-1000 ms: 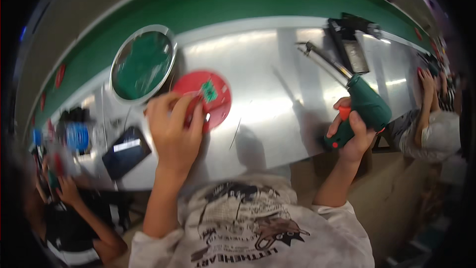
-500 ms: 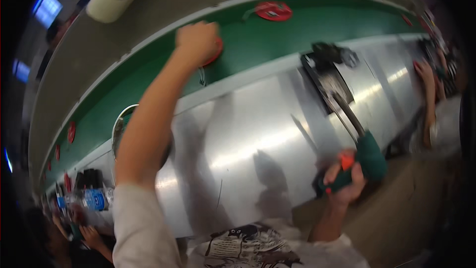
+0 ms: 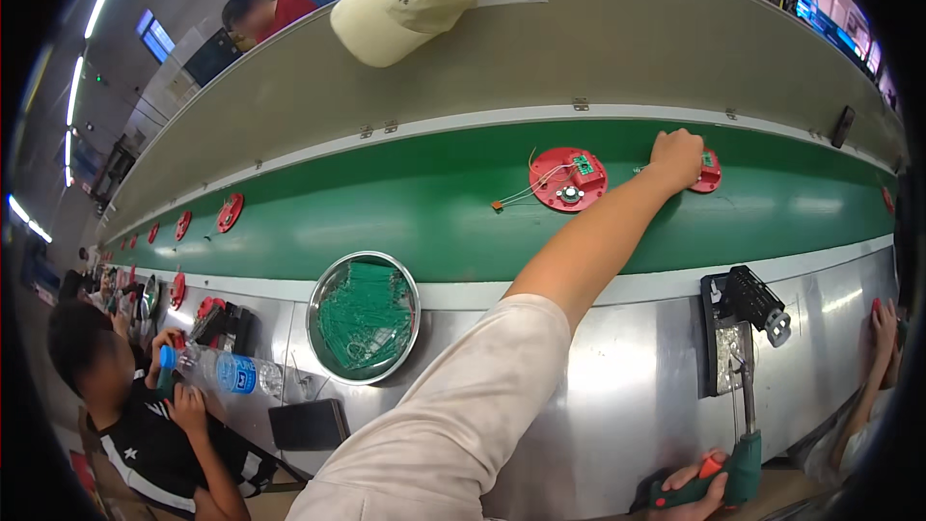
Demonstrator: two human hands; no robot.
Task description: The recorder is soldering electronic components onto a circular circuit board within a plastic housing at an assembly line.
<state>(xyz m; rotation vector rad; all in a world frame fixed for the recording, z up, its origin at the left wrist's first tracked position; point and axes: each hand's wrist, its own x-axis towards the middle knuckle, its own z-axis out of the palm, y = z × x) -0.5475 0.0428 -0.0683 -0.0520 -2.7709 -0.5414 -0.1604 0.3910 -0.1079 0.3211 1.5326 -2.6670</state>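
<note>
The left hand (image 3: pixel 678 156), fingers curled, met the red disc (image 3: pixel 711 174) on the green belt (image 3: pixel 424 203); its grip couldn't be told. Seemingly placing or fetching, it next needed clean release or firm hold. The right hand (image 3: pixel 711 500) wrapped a soldering gun (image 3: pixel 744 471).

You are in a factory workshop, at what looks like an assembly line. A long green belt (image 3: pixel 424 207) runs past your steel bench (image 3: pixel 617 367), with red discs (image 3: pixel 567 180) spaced along it, some visibly bearing wires and small circuit boards. Your station has a soldering tool (image 3: pixel 743 473) and a metal bowl (image 3: pixel 415 311) of green parts; a co-worker (image 3: pixel 145 434) works farther along, and tube lights (image 3: pixel 75 87) hang overhead.
</note>
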